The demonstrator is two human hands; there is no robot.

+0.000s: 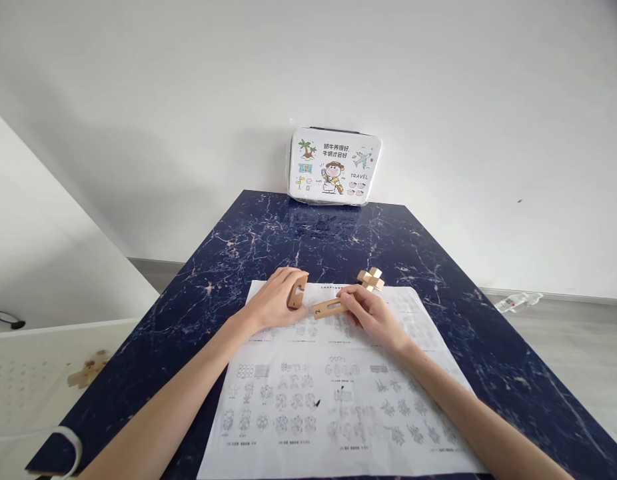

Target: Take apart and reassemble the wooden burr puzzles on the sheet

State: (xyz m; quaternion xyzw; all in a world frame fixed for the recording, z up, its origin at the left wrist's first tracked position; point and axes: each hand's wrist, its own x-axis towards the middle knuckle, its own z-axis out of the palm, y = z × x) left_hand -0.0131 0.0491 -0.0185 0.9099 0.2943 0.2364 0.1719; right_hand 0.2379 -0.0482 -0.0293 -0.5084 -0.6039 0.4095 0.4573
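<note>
My left hand [278,301] is closed around a notched wooden puzzle piece [298,291], holding it upright above the paper. To the right, my right hand [371,313] pinches a flat wooden puzzle piece [322,309] by its right end. That piece has a long slot and the number 2 on it, and its free end points toward my left hand. The two pieces are apart. Just beyond my right hand sits a wooden interlocking puzzle [371,279]. Beneath both hands spreads a printed instruction sheet [288,460] full of small assembly diagrams.
A white cartoon-printed case [333,167] in clear plastic leans on the wall at the far end of the dark blue marbled table [238,247]. Lower left, a wooden puzzle [88,370] lies on a white surface near a white cable [71,440]. Crumpled plastic [518,302] lies on the floor, right.
</note>
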